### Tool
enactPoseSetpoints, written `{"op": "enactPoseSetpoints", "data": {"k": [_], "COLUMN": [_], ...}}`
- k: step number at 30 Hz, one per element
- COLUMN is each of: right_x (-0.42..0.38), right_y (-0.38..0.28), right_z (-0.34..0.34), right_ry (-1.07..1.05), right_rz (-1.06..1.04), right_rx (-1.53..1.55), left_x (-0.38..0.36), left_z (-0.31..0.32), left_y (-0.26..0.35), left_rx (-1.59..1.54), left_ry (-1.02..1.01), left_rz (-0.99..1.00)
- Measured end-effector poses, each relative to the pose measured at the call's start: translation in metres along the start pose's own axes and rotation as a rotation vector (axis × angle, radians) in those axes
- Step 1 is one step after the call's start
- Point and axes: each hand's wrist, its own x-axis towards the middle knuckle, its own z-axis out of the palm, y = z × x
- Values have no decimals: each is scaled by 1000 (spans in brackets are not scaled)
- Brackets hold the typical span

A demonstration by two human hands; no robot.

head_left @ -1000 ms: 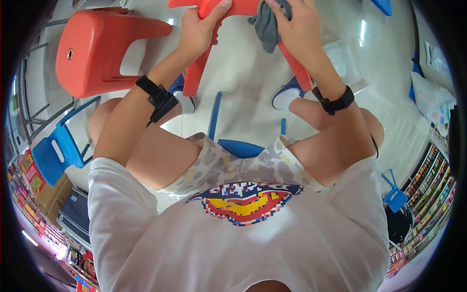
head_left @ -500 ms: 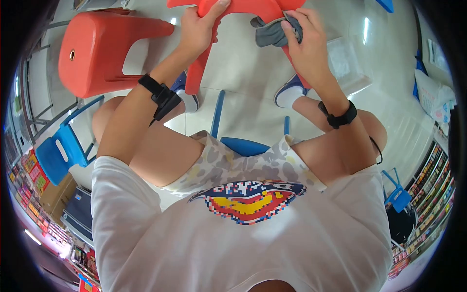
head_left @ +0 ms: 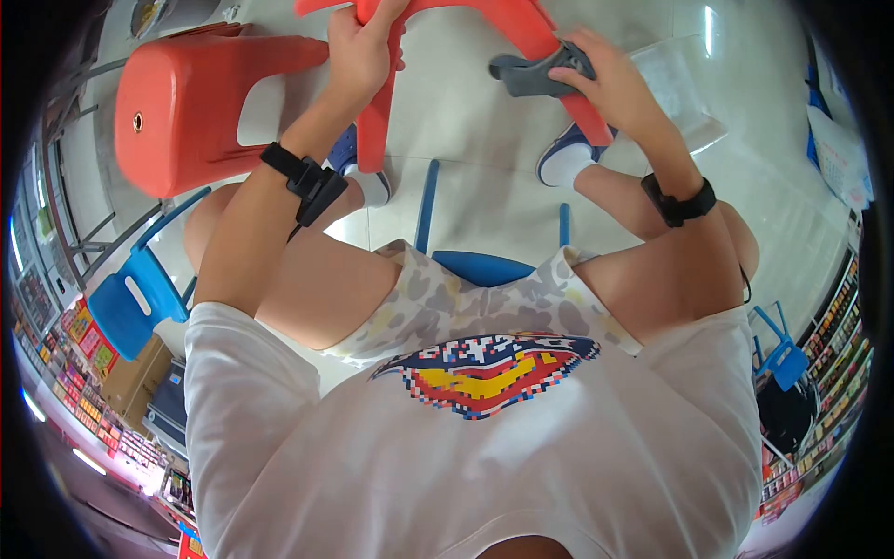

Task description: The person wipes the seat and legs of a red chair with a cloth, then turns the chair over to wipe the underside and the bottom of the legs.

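A red plastic stool [head_left: 456, 7] is held up in front of me, partly cut off by the top edge, with its legs toward me. My left hand [head_left: 361, 58] is wrapped around the top of its left leg. In my right hand [head_left: 610, 82] is a grey cloth [head_left: 540, 78], pressed around the stool's right leg [head_left: 589, 121]. The cloth is bunched, with one end sticking out to the left. Part of the leg is hidden under the cloth and fingers.
Another red stool [head_left: 149, 112] lies tipped at the left. Below it is a blue chair [head_left: 140, 303]. I sit on a blue seat [head_left: 484, 268]. A clear plastic sheet or bag [head_left: 675, 98] lies on the floor at right, and a smaller blue chair [head_left: 782, 363] stands farther back.
My right hand and the cloth have slid down the right leg, to the right and toward me. My left hand and the stool have shifted slightly left.
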Motion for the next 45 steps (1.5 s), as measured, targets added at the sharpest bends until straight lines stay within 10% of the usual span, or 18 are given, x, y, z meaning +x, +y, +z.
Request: {"op": "enactPoseSetpoints", "data": {"k": [19, 45], "right_x": [-30, -42], "right_y": [59, 94], "right_z": [20, 24], "right_ry": [-465, -731], "right_rz": [448, 336], "right_rx": [-257, -218], "left_x": [-1, 0], "left_z": [-6, -3], "left_y": [5, -1], "left_rx": [-19, -2], "left_ry": [-58, 7], "left_rz": [59, 132]}}
